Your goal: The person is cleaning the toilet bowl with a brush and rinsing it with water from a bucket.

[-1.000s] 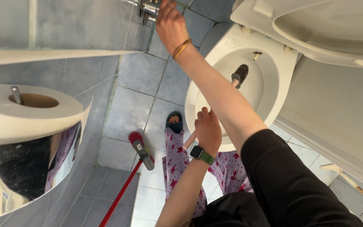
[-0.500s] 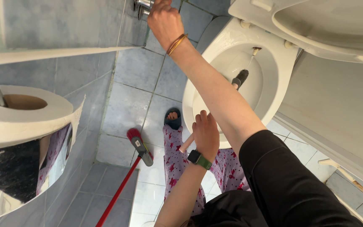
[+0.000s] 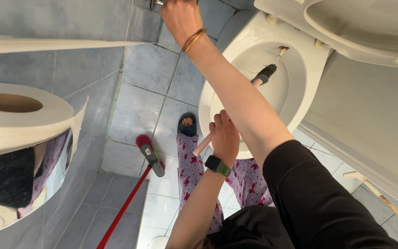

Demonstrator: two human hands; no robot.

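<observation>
Counting stuff first: 1 toilet bowl (image 3: 254,41), seat and lid flipped up. 1 toilet brush (image 3: 266,73) w/ a pink handle, dark bristle head down inside the bowl near the little nozzle at the back rim. 1 red broom (image 3: 137,189) leaning on the tile floor, red bristles pointing up the frame. 1 toilet paper roll (image 3: 19,117) on a shiny chrome holder, far left. 2 hands, both the person's own.

Left hand (image 3: 224,138), green-strap watch on the wrist, is wrapped tight around the low end of the brush handle, right at the bowl's front rim. Right hand (image 3: 180,18), gold bangles on the wrist, is up at the top edge on a chrome wall fitting (image 3: 155,3). Fingers are cut off by the frame so tbh can't tell if it's gripping or just resting on it.

What's in the way: the right forearm runs diagonally across the bowl and hides the middle of the brush handle, so only the head and the butt end show. Below: patterned pajama legs, 1 foot in a blue slipper (image 3: 187,125) just beside the bowl's base. Broom is well apart from both hands.
</observation>
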